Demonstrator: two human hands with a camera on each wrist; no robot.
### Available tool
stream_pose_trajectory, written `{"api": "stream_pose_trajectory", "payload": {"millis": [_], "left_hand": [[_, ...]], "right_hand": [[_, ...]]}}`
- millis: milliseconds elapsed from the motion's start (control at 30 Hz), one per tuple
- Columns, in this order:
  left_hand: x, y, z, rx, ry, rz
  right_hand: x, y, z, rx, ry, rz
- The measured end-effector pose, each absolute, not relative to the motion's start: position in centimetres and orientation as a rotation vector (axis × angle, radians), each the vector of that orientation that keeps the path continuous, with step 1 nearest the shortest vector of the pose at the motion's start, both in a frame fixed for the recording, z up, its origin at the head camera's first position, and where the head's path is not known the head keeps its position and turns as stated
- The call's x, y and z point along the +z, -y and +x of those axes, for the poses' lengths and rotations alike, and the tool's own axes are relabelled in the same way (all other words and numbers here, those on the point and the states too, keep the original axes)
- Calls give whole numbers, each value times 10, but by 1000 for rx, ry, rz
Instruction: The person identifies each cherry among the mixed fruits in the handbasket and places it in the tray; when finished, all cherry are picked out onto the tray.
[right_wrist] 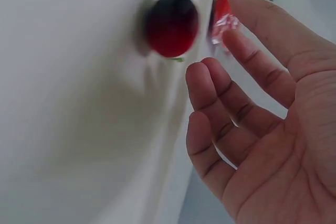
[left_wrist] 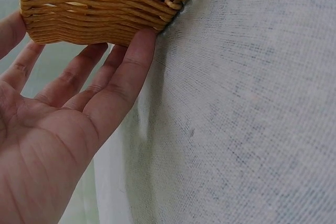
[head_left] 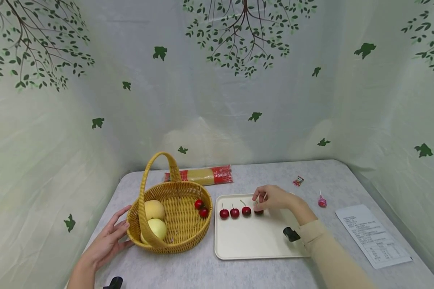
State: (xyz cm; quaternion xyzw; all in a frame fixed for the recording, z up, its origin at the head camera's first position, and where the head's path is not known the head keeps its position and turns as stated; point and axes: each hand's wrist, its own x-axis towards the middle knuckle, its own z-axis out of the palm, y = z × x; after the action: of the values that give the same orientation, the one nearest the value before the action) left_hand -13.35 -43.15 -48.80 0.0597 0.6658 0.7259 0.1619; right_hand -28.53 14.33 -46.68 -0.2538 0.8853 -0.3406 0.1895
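Observation:
In the head view, my left hand (head_left: 110, 240) rests its fingers against the left outer side of a yellow wicker basket (head_left: 181, 241). Up close in the left wrist view, the fingertips touch the basket's woven wall (left_wrist: 89, 14). Inside it lie two round yellow fruits (head_left: 157, 228) and two dark red cherries (head_left: 203, 212). My right hand (head_left: 275, 198) is over a cream tray (head_left: 253, 245), beside the rightmost cherry (head_left: 258, 212) of a row. The right wrist view shows that cherry (right_wrist: 172, 27) just beyond the loosely bent fingers, not pinched. Other cherries (head_left: 234, 213) stand to its left, stems up.
Behind the basket lies a red-and-clear pack of noodles (head_left: 200, 176). Right of the tray are a small wrapped candy (head_left: 298, 181), a pink lollipop (head_left: 322, 200) and a white printed sheet (head_left: 372, 235). A patterned curtain (head_left: 217, 100) encloses the table.

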Motion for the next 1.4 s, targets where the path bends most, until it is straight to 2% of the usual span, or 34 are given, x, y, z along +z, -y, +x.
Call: {"api": "stream_pose_trajectory", "payload": {"millis": [233,533,900,1100,1400], "left_hand": [[-484,433,-136,2038,-1955,131],[-482,433,-137,2025,-1995,109],[-484,434,-134,1997,-2023,38],[-483,434,-134,2005,-2023,29],[-485,435,-136,1971,-2042,49]], "right_hand": [[-429,-108,-297,-899,-2507,-816],[-385,-33,-296,-791,-2427,-1065],[-371,52,-295,-625,-2327,-1153],[-377,83,-297,-409,-2357,-1068],[-384,107,-292,-373,-2278,-627]]}}
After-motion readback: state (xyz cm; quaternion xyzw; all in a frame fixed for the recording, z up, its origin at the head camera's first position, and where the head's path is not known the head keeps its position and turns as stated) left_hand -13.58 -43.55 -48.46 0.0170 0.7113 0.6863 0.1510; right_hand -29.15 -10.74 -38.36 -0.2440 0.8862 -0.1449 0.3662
